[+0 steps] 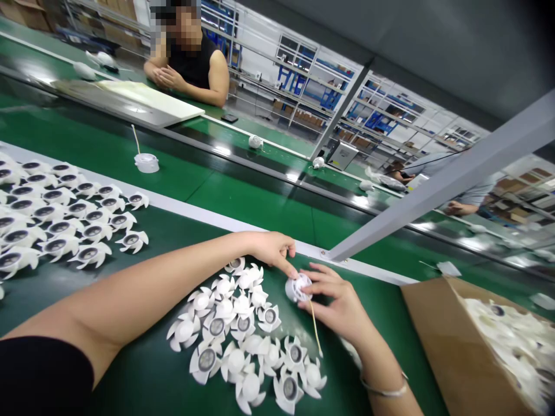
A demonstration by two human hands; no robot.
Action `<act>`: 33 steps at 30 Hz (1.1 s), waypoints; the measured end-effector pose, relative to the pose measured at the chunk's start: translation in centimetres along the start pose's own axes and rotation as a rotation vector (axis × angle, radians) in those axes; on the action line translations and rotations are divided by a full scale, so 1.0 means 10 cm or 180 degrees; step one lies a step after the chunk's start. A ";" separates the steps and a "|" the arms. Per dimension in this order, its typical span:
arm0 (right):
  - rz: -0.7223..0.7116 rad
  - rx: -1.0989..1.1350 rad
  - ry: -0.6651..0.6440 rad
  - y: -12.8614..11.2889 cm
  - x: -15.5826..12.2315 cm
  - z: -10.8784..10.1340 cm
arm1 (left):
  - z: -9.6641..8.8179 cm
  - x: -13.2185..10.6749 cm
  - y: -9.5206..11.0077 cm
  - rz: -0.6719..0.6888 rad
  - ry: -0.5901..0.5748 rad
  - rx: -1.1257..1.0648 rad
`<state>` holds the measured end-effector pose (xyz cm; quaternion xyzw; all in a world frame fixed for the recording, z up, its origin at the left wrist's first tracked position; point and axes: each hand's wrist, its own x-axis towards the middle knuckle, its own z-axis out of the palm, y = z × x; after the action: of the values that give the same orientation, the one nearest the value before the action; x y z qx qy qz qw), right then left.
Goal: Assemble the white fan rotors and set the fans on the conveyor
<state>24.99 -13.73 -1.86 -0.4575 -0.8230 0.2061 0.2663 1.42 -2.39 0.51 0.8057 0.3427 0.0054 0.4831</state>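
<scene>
My right hand (342, 303) is closed around a small white fan wheel (297, 287) and also holds a thin wooden stick (315, 329) that points down toward me. My left hand (273, 249) reaches across, its fingertip pinching the top of the same fan wheel. Just below both hands lies a loose heap of several white fan wheels (243, 335) on the green table (143, 370).
Rows of white fan wheels (65, 216) lie at the left. A cardboard box (459, 352) with white parts stands at the right. A grey bar (433, 190) slants overhead. Across the conveyor sits a person (195, 63) with folded hands; a small white cup with a stick (146, 162) stands on the belt.
</scene>
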 end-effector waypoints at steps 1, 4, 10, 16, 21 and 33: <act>-0.0152 -0.0046 -0.0155 -0.02 -0.02 -0.02 | -0.03 -0.06 0.02 0.0043 -0.0104 0.0090; -0.0321 -0.0313 -0.0149 -0.01 -0.05 -0.02 | -0.09 -0.23 0.15 0.0009 -0.0601 0.0803; 0.0494 -0.0816 0.1076 0.20 -0.06 -0.15 | 0.05 -0.35 0.41 -0.0403 -0.0521 0.1535; 0.1029 -0.0434 -0.0541 0.12 -0.23 -0.48 | 0.13 -0.17 0.25 -0.0221 -0.0077 0.1356; 0.1012 -0.0324 -0.1157 -0.07 -0.23 -0.46 | 0.11 -0.04 0.14 -0.0229 0.0104 0.1214; 0.0808 -0.1305 -0.1011 -0.10 -0.34 -0.26 | 0.12 -0.05 0.16 -0.0185 0.0196 0.1184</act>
<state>27.48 -16.89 -0.14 -0.5631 -0.8151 0.1363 0.0081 2.35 -4.10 1.27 0.8703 0.3755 -0.0473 0.3151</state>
